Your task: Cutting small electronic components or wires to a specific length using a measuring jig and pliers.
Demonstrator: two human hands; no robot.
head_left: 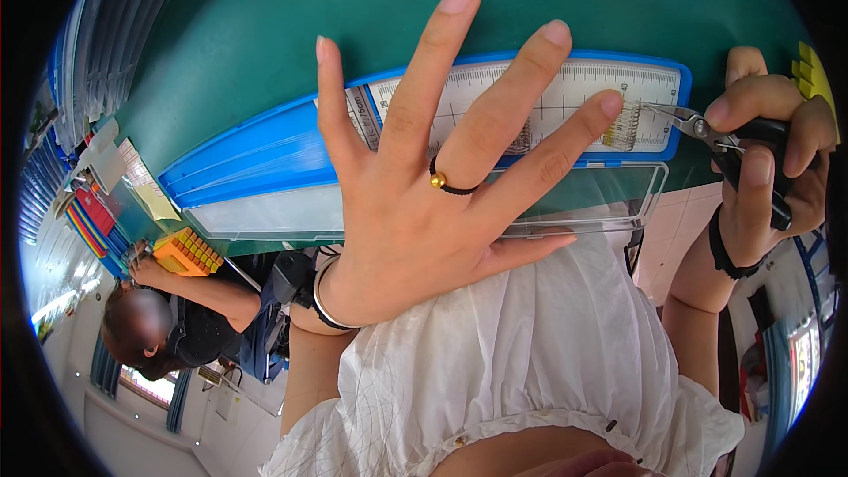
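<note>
Item: pliers point(700, 128), metal nose, black handles, at the right of the view over the end of a blue case; nose aimed left, just beside a row of fine wire coils point(627, 124).

Right hand point(806, 134): fingers wrapped about the plier handles, grasping them; black band at the wrist.

Left hand point(415, 203): back upward, fingers released and spread wide over the case, grasping nothing; index fingertip near the coils, contact impossible to tell. Black cord with gold bead on the middle finger.

Blue case point(247, 155): long, shallow, lying on a green worktop point(707, 9); holds a white scale sheet point(481, 93), the coils lying upon it. Clear lid point(605, 194) along the near side.

Surroundings: orange block point(188, 252) at left, near another person point(212, 296); yellow object point(817, 79) at far right, partly cut off.
</note>
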